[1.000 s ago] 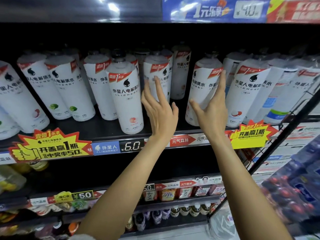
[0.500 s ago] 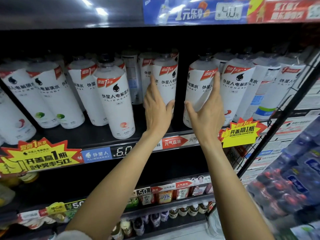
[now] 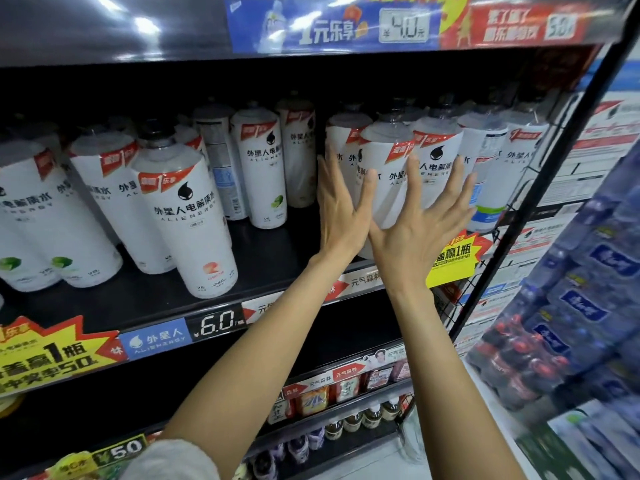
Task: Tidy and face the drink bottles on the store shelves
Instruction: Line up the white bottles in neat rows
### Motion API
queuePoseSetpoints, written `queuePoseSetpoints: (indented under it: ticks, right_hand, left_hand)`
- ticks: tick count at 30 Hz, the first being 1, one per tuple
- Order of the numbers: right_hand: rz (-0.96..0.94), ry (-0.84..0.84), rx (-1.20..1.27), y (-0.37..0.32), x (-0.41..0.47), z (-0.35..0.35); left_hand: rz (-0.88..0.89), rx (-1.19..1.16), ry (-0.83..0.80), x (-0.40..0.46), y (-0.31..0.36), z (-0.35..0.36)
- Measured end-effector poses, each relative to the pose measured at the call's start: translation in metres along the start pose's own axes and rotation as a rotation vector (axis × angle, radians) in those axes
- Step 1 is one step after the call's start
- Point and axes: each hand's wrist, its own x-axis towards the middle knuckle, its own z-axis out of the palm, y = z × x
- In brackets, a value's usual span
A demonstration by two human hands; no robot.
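White Alienergy drink bottles with black caps stand in rows on the dark shelf [image 3: 277, 271]. One front bottle [image 3: 384, 188] at the centre right stands between my two hands, its label turned partly sideways. My left hand [image 3: 341, 216] lies flat against its left side, fingers straight up and thumb across the front. My right hand [image 3: 422, 226] presses on its right front with fingers spread, the tips reaching onto the neighbouring bottle [image 3: 438, 157]. Another front bottle [image 3: 187, 216] stands alone at the centre left, label facing out.
A price strip [image 3: 214, 322] reading 6.0 runs along the shelf edge, with yellow promo signs [image 3: 450, 261] clipped on. A black wire side panel [image 3: 512, 216] closes the shelf at the right. Wrapped bottle packs [image 3: 571, 323] stack beyond it. Small bottles [image 3: 346, 424] fill the lower shelves.
My left hand has left the centre bottle and moved right. Both hands have come together around the front bottle at the centre right. The view has shifted right.
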Motion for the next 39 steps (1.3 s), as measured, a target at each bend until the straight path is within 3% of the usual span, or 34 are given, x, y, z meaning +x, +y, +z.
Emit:
queuePoseSetpoints:
  ticks: [8, 12, 23, 25, 29, 31, 34, 39]
  right_hand:
    - [-0.062, -0.105, 0.201, 0.012, 0.002, 0.002]
    - [-0.087, -0.153, 0.194, 0.017, 0.002, 0.000]
    - [-0.128, -0.096, 0.139, 0.017, -0.003, 0.001]
    - [-0.187, -0.031, 0.176, 0.017, -0.007, -0.004]
    - [-0.410, 0.103, 0.361, -0.004, -0.020, -0.010]
    - [-0.458, -0.009, 0.484, -0.025, -0.024, -0.005]
    - [-0.393, -0.264, 0.591, -0.057, -0.018, 0.015]
    - [-0.169, -0.598, 0.666, -0.092, 0.005, 0.058]
  left_hand:
    - [-0.055, -0.013, -0.071, 0.002, 0.002, 0.012]
    - [-0.027, 0.080, -0.120, 0.006, -0.002, 0.008]
    - [0.004, 0.134, -0.326, 0.003, 0.004, -0.017]
    - [0.061, 0.168, -0.194, -0.007, 0.007, -0.033]
    - [0.505, 0.416, 0.277, -0.025, 0.007, -0.081]
    - [0.620, 0.602, 0.448, -0.029, -0.002, -0.106]
    - [0.600, 0.843, 0.629, -0.038, -0.016, -0.136]
    - [0.441, 0.965, 0.650, -0.046, -0.030, -0.161]
